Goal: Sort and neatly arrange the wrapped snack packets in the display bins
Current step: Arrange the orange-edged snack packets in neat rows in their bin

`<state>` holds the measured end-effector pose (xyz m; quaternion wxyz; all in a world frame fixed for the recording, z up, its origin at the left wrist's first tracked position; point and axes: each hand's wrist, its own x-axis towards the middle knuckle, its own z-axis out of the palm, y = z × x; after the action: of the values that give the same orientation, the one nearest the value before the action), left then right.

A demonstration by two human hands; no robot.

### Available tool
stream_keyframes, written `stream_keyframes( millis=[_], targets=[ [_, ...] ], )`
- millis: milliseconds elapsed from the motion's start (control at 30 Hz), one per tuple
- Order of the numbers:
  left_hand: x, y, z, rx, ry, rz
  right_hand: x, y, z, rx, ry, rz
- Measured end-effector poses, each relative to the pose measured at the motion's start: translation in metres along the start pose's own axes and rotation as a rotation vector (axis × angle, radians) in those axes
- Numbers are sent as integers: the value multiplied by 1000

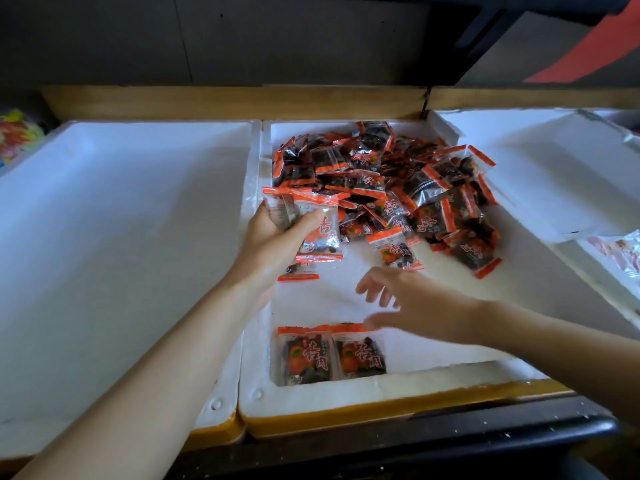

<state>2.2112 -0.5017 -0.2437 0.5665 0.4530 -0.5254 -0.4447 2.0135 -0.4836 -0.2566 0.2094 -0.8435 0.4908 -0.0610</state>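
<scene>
At the far upper left of the frame a patch of bright sweets (17,133) peeks in, no part of this job. Next to it lies the left bin (121,202), white foam, with my left forearm crossing its near corner.

My left hand (273,244) is clamped on a bunch (311,220) of packets, thumb across the front and fingers behind. They are fanned upright with the printed faces toward me, I think so I can square them and lay them down one by one without going back to the pile each time. I hold the bunch over the left wall of the middle bin (381,393), left of centre.

Below it, in that bin's near left corner, a pair (332,356) of packets lies flat side by side, orange strips at the top and tight to the walls. That looks like the start of a row. So the sorting has barely begun.

The heap (398,174) fills the far half of the bin in a jumble, pushed back, I take it, to leave bare floor for rows. One loose packet (394,249) sits at its near edge.

My right hand (415,303) holds nothing. Its fingers are spread and relaxed above the bare floor, just short of that packet and well apart from my left.

At the right, the right bin (536,174) carries a slab of broken foam.
</scene>
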Motion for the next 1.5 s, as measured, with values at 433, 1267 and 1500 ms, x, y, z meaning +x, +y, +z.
stream_keyframes(
  millis=[433, 1267, 1500],
  targets=[
    [-4, -1, 41, 38, -131, 40, -83, 109, -58, -176, -223, 438],
    [13, 1, 81, 35, -156, 62, -2, 43, -5, 271, -96, 82],
    [16, -4, 84, -6, -192, 6, -10, 45, -16, 60, 115, 87]
  ],
)
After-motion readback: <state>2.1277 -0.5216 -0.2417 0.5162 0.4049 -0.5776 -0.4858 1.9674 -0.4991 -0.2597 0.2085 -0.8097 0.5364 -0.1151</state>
